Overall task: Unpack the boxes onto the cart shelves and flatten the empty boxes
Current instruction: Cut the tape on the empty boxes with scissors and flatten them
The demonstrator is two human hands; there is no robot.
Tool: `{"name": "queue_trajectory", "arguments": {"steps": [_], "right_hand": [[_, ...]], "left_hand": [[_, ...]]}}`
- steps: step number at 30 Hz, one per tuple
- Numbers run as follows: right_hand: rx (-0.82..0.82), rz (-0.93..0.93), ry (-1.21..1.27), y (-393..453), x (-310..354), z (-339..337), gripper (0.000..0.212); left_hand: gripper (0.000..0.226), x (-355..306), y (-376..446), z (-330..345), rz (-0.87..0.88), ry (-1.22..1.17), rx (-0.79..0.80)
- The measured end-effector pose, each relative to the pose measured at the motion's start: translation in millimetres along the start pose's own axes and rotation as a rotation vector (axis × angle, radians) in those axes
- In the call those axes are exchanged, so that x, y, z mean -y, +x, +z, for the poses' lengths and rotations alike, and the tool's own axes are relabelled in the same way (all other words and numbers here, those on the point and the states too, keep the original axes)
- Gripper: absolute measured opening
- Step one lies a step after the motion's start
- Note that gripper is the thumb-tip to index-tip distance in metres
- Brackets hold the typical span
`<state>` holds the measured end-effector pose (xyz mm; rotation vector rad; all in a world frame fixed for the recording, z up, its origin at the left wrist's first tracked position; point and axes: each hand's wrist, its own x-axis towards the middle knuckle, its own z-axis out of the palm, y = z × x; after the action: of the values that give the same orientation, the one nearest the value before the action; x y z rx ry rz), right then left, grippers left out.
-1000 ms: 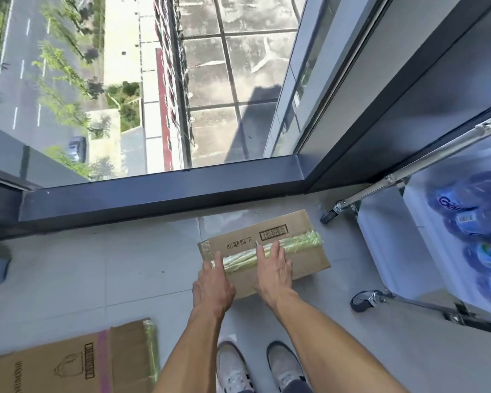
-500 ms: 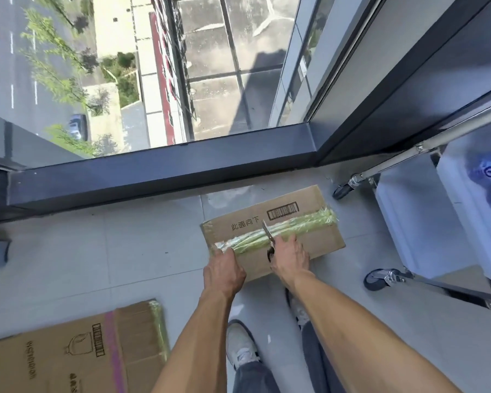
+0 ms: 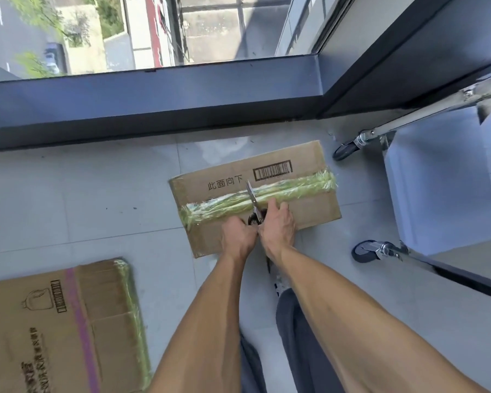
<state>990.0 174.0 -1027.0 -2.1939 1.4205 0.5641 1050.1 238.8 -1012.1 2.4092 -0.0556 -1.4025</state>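
The taped cardboard box lay on the floor beside the cart. Both hands, left and right, gripped scissors over its green tape.

You see a matt brown cardboard box sealed with glossy crinkled green tape, on smooth pale floor tiles, beside shiny metal cart legs

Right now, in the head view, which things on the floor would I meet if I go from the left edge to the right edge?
Flattened box → taped box with scissors across its green tape, held by the left hand and right hand → near caster → cart shelf.
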Motion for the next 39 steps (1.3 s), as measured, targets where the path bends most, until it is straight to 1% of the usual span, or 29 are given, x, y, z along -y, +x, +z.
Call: {"name": "queue_trajectory", "arguments": {"steps": [2,5,7,8,10,11,13,15,17,18,20,21,22,24,26,28,31,34,36,37,39], "right_hand": [[0.054,0.058,0.079,6.8,-4.0,-2.0,0.021],[0.17,0.163,0.269,11.3,-7.5,-9.1,0.006],[0.272,0.131,0.323,6.2,-4.1,-13.8,0.008],[0.315,0.104,0.342,2.3,0.7,-16.5,0.008],[0.368,0.057,0.354,-5.3,11.4,-18.9,0.008],[0.376,0.035,0.346,-8.9,18.5,-19.6,0.008],[0.355,-0.043,0.255,-12.4,31.1,-24.0,0.007],[0.307,-0.174,0.114,-15.1,38.7,-27.4,0.014],[0.27,-0.332,0.001,-21.5,41.9,-32.1,0.019],[0.221,-0.433,-0.077,-25.7,42.6,-33.7,0.019],[0.04,-0.6,-0.228,-33.5,43.0,-31.0,0.023],[-0.043,-0.64,-0.244,-37.3,46.7,-29.8,0.025],[-0.089,-0.67,-0.235,-40.6,51.2,-29.1,0.027],[-0.058,-0.809,-0.289,-46.3,59.8,-22.9,0.031],[0.038,-0.964,-0.405,-52.8,67.3,-13.9,0.041],[0.083,-0.969,-0.468,-55.3,74.7,-6.5,0.044],[0.066,-0.898,-0.485,-52.3,81.9,-3.1,0.041],[0.114,-0.924,-0.505,-45.5,86.4,-5.4,0.029],[0.118,-0.928,-0.546,-40.6,90.0,-6.7,0.024],[0.113,-0.918,-0.57,-37.6,92.8,-7.2,0.024],[0.094,-0.911,-0.602,-31.8,101.3,-5.8,0.026]], "left_hand": [[0.03,-0.6,1.3,4.5,-0.03,-0.087,-0.004],[0.006,4.7,-1.7,2.8,-0.089,-0.192,-0.01],[0.007,11.7,-3.7,-2.6,-0.146,-0.309,-0.03],[0.006,13.4,-5.6,-7.6,-0.162,-0.412,-0.028],[0.011,15.7,-9.9,-17.1,-0.177,-0.597,-0.032],[0.012,18.0,-13.1,-24.2,-0.168,-0.638,-0.056],[0.013,23.7,-18.6,-37.8,-0.142,-0.607,-0.131],[0.018,36.0,-21.4,-54.6,-0.174,-0.524,-0.251],[0.025,51.2,-23.8,-70.9,-0.188,-0.459,-0.326],[0.028,58.5,-25.8,-76.9,-0.18,-0.427,-0.339],[0.032,68.3,-31.4,-84.2,-0.149,-0.356,-0.36],[0.033,72.6,-34.4,-87.3,-0.142,-0.319,-0.37],[0.034,76.3,-36.8,-89.3,-0.148,-0.29,-0.378],[0.033,83.5,-37.7,-91.4,-0.169,-0.277,-0.376],[0.033,84.6,-35.8,-90.5,-0.163,-0.329,-0.346],[0.03,84.2,-33.0,-87.6,-0.122,-0.407,-0.31],[0.027,87.7,-30.0,-81.6,-0.072,-0.515,-0.285],[0.026,94.1,-27.3,-76.8,-0.137,-0.573,-0.399],[0.03,96.4,-23.2,-77.1,-0.234,-0.545,-0.465],[0.035,98.5,-20.9,-77.3,-0.273,-0.491,-0.461],[0.046,103.5,-17.3,-77.6,-0.281,-0.352,-0.382]]}}
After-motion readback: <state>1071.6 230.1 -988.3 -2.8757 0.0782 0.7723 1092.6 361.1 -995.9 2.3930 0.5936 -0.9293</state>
